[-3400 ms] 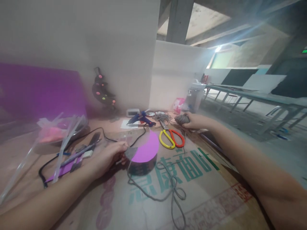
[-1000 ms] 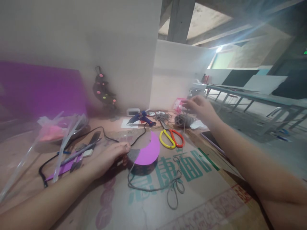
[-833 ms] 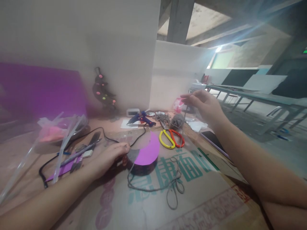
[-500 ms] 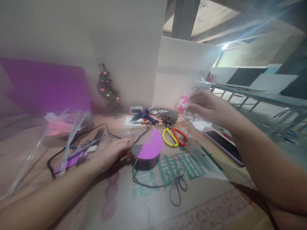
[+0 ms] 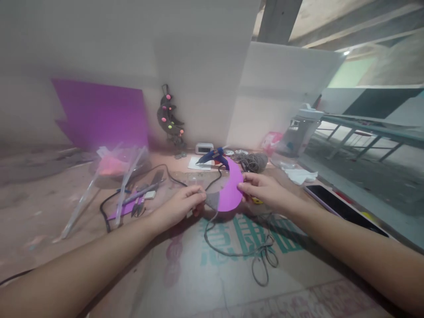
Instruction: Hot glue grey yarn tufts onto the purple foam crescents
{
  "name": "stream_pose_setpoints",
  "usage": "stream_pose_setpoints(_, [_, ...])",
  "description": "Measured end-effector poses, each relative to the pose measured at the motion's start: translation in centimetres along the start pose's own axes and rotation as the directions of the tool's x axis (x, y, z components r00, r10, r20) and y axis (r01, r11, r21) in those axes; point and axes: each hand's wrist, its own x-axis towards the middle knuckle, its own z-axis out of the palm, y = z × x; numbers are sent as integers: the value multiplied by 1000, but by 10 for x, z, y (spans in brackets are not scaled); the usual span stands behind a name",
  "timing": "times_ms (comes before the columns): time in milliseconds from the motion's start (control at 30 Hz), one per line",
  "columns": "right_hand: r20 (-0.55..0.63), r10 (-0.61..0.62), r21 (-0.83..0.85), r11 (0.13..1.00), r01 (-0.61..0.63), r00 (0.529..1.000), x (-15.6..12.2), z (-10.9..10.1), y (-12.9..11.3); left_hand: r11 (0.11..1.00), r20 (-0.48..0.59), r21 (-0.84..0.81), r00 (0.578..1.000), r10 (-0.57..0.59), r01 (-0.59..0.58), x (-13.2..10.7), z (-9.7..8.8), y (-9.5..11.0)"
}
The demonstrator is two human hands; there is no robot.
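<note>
The right hand, which a moment ago hung raised over the far right side, has come down to join the left hand, so 2 hands now steady 1 flat bright-purple card crescent just above the tabletop. From here I see the left fingers pinching its grey yarn-wrapped end and the right fingers pinching its outer edge; whether any yarn is caught in the right I can't tell. The wrapping looks only begun, since most of the purple is bare. 1 slack grey yarn strand loops below, over the green-printed sheet. Counting the rest: 1 grey yarn ball at the back, 1 blue glue gun just left of it, 1 dark phone at the right, 1 dark crescent ornament with coloured dots against the pale wall, and 2 clear sticks at the left.
</note>
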Motion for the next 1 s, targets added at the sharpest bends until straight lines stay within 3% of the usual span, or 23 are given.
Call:
stream_pose_setpoints(67, [-16,51,126,991,-48,999,1,4,2,1000,2,20,1000,5,-5,1,1,-2])
stream_pose_setpoints(200, [-64,86,208,976,-71,994,0,8,3,1000,3,-4,1000,10,-10,5,5,-8])
stream_pose_setpoints(467, [-70,13,126,992,-4,997,2,9,13,998,-167,65,986,-9,20,6,3,-8])
stream_pose_setpoints(833, [-188,-59,-109,993,39,980,3,2,6,996,-146,83,989,32,-20,7,2,-12])
stream_pose_setpoints(1000, [-293,-32,2,999,33,956,12,-2,29,998,-117,58,993,33,-26,7,2,-10])
